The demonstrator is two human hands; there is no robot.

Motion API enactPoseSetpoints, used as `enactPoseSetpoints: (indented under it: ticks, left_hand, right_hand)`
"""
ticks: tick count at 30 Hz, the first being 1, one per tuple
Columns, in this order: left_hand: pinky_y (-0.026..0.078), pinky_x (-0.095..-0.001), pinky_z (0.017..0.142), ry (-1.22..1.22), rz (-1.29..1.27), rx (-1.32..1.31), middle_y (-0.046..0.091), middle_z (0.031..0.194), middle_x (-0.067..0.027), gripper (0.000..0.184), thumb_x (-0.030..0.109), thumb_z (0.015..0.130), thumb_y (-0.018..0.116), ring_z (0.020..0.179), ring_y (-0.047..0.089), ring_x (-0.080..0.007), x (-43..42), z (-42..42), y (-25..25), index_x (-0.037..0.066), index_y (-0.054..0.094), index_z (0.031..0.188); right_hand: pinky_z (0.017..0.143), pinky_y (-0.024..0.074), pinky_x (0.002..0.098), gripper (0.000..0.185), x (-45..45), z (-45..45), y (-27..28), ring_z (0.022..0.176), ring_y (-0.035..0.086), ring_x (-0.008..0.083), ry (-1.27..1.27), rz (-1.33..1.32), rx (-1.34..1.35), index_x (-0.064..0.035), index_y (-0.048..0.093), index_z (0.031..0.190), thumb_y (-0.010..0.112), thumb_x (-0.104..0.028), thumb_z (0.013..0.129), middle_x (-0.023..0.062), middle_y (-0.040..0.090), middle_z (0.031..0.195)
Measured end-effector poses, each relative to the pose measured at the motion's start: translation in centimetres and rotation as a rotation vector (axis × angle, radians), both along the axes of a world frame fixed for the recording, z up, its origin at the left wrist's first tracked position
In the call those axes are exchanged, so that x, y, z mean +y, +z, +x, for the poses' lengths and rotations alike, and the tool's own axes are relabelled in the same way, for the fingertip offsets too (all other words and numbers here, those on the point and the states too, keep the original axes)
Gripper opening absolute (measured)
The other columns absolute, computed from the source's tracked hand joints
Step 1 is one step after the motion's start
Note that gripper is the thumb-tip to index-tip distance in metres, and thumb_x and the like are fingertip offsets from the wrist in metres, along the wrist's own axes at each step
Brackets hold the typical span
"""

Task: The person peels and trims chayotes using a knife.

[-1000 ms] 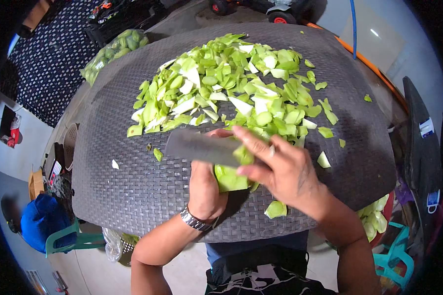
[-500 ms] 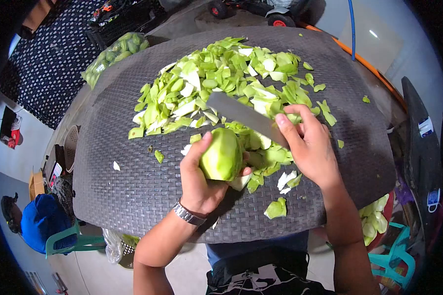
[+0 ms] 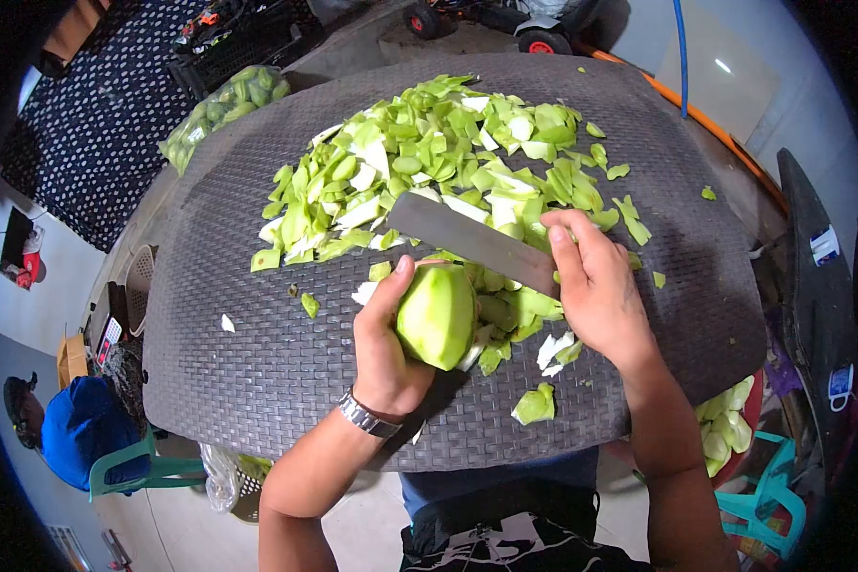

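A peeled green mango (image 3: 437, 316), pale with flat cut facets, rests in my left hand (image 3: 379, 348); the thumb lies along its left side and the other fingers are hidden behind it. My right hand (image 3: 601, 291) is closed around a knife whose handle the fingers hide. The wide grey knife blade (image 3: 472, 240) points up and left, just above the mango and apart from it. Beneath and beyond the blade, a broad heap of green peelings (image 3: 410, 143) covers the table's far half. A few loose scraps (image 3: 534, 404) lie nearer to me.
The dark woven-pattern table (image 3: 248, 381) has curved edges. Beyond its far left corner sits a plastic bag of green mangoes (image 3: 229, 105). Peeled pieces (image 3: 726, 429) fill a red container below the right edge. A person in blue (image 3: 91, 434) is by a green chair (image 3: 143, 467) at left.
The mango has turned in my left hand and shifted slightly right and down. The knife blade has moved a little left and down, its angle flatter.
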State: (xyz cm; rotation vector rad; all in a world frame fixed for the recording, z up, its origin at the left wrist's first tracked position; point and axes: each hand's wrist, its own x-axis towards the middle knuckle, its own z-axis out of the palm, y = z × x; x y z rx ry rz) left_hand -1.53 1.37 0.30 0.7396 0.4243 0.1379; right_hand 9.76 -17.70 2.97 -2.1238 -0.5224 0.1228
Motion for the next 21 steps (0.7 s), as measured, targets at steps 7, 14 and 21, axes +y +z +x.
enactPoseSetpoints:
  ticks: [7,14,21]
  left_hand:
    - [0.056,-0.0385,0.092,0.113,0.100,-0.040,0.072,0.114,-0.0123,0.040,0.041,0.106,0.055,0.099,0.071,-0.0230,-0.7,0.0,-0.5,0.004,0.064,0.121]
    - [0.057,-0.0395,0.091,0.067,0.452,-0.084,0.067,0.110,-0.0115,0.038,0.037,0.104,0.052,0.102,0.068,-0.0231,-0.6,-0.6,-1.1,0.003,0.062,0.117]
    - [0.055,-0.0403,0.099,0.118,0.407,-0.056,0.068,0.114,-0.0111,0.038,0.037,0.103,0.054,0.107,0.068,-0.0222,-0.6,-0.3,-2.2,0.004,0.062,0.120]
  right_hand:
    - [0.076,0.0604,0.0430,0.084,0.5,-1.6,-0.2,0.087,0.078,0.0349,0.311,0.062,-0.009,0.0030,0.057,0.138,0.074,-0.063,0.089,0.0273,0.074,0.099]
    - [0.101,0.0539,0.0412,0.093,1.3,-3.7,-0.4,0.120,0.069,0.0363,0.579,0.040,-0.226,-0.0034,0.047,0.155,0.086,-0.047,0.082,0.0236,0.067,0.134]
    - [0.097,0.0563,0.0398,0.075,1.1,-3.3,0.0,0.111,0.072,0.0359,0.521,-0.054,-0.161,-0.0114,0.057,0.149,0.083,-0.043,0.087,0.0213,0.071,0.125]
